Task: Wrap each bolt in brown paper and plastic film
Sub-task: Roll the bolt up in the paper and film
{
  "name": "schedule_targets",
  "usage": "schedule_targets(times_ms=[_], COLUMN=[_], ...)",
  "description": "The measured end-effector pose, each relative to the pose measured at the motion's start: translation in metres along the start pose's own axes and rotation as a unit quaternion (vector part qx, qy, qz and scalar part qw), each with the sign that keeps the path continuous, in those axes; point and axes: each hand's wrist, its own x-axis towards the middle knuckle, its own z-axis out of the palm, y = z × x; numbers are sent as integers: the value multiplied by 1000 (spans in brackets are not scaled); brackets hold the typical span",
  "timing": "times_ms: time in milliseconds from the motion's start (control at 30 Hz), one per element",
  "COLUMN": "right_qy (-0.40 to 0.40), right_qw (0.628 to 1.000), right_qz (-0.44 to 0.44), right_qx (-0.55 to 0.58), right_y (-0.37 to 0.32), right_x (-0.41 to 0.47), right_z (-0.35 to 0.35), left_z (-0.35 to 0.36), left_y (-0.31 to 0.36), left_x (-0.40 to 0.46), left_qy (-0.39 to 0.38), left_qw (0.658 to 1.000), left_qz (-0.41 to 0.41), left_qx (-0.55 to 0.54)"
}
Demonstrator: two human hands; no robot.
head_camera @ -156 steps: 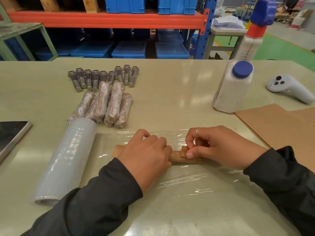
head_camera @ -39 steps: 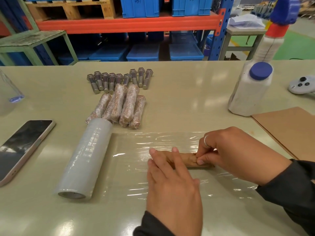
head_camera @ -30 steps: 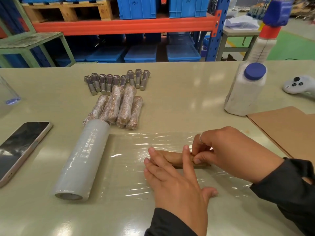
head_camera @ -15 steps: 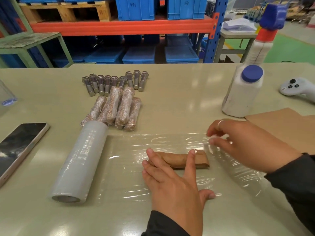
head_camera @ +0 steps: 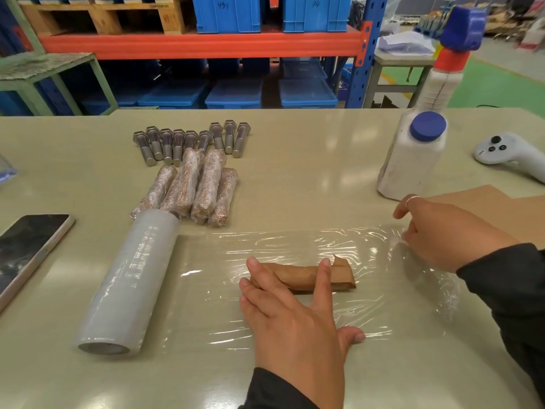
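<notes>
Left hand (head_camera: 290,317) flat, fingers straight and apart, pressing the paper-wrapped bolt (head_camera: 312,277) onto the film sheet (head_camera: 295,314) mid-table; right hand (head_camera: 448,231) at the sheet's far right edge, grip state there: can't tell, fingertips hidden. Film roll (head_camera: 126,286) lies at the sheet's left end, finished wrapped bolts (head_camera: 191,187) just behind it, bare bolts (head_camera: 188,141) in a row behind those. Phone (head_camera: 26,249) far left on table (head_camera: 309,160), white bottle (head_camera: 413,160) and brown paper (head_camera: 501,208) to the right.

Warehouse: pallet racking (head_camera: 203,45), blue crates (head_camera: 227,13)
</notes>
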Motion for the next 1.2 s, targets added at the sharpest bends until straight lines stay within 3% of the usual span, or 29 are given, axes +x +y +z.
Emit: schedule_targets(times_ms=[133,267,367,433,467,533,600,700,833,1067,1200], right_qy=[18,-39,-16,6,-4,-73,-140,-205,-256,-294,-289], right_qw=[1000,995,995,999,999,950,851,754,701,728,750], right_qz=[11,54,15,-21,-28,-36,-62,-109,-135,-168,-184], right_qx=[-5,-74,-101,-47,38,303,502,615,652,597,566], right_y=[1,-7,-7,-1,0,-4,-13,-25,-39,-51,-54], right_x=[-1,0,1,1,0,-8,-18,-25,-27,-27,-27], right_z=[-1,-1,-2,-6,-10,-19,-26,-19,3,23,26], left_z=[1,2,3,4,5,5,6,5,3,-4,-9], left_y=[-1,0,1,0,0,0,0,0,-1,-11,-18], left_x=[0,0,0,0,0,0,0,0,-1,-3,-4], left_qy=[11,34,44,51,53,53,54,55,53,3,34], left_qw=[1000,999,999,999,998,998,998,998,998,998,997], left_qz=[5,11,14,18,18,18,18,21,24,5,45], left_qx=[1,5,0,2,4,8,7,4,1,-57,-48])
